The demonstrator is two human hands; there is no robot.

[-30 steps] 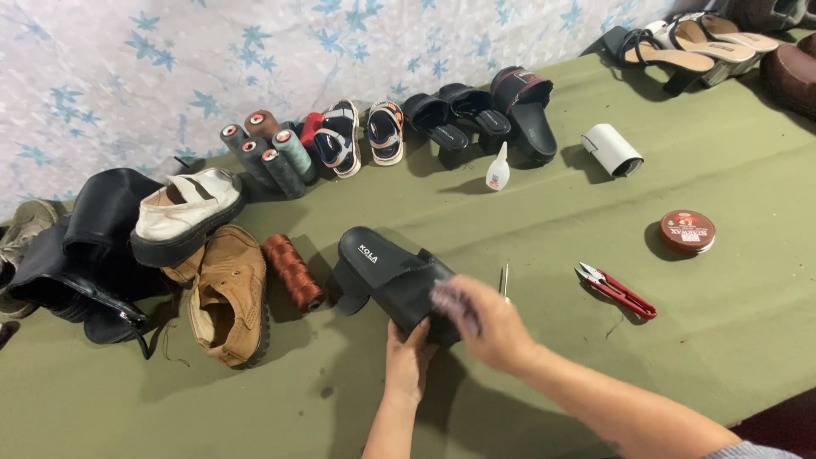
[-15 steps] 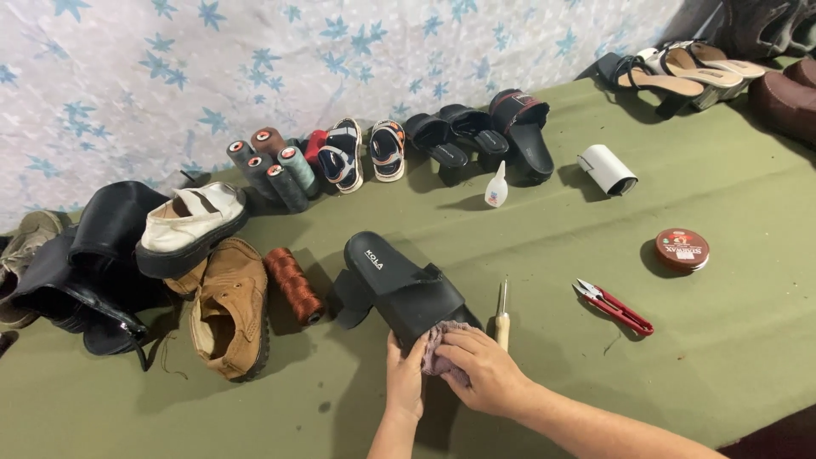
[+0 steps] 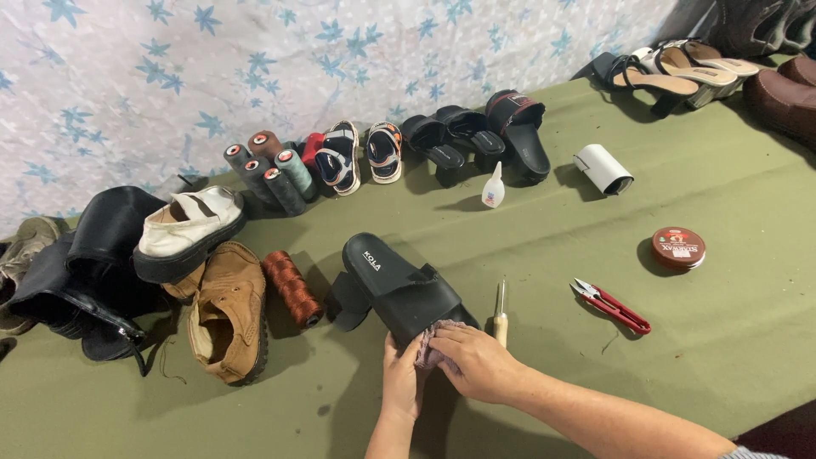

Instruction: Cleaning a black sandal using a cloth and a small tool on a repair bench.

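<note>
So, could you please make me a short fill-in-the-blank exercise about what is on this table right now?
1. The right hand presses a small ____ against the black slide sandal.
2. The thread spool lying beside the brown shoe is ____ in colour.
3. The snips to the right of the awl have ____ handles.

Missing words: cloth; reddish-brown; red

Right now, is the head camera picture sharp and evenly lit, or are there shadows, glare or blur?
Head view: mostly sharp, with soft, even light. Short soft shadows fall beside the black slipper, the glue bottle and the round tin. No strong glare. The right hand with the cloth is slightly soft; the far right corner is dark.
</note>
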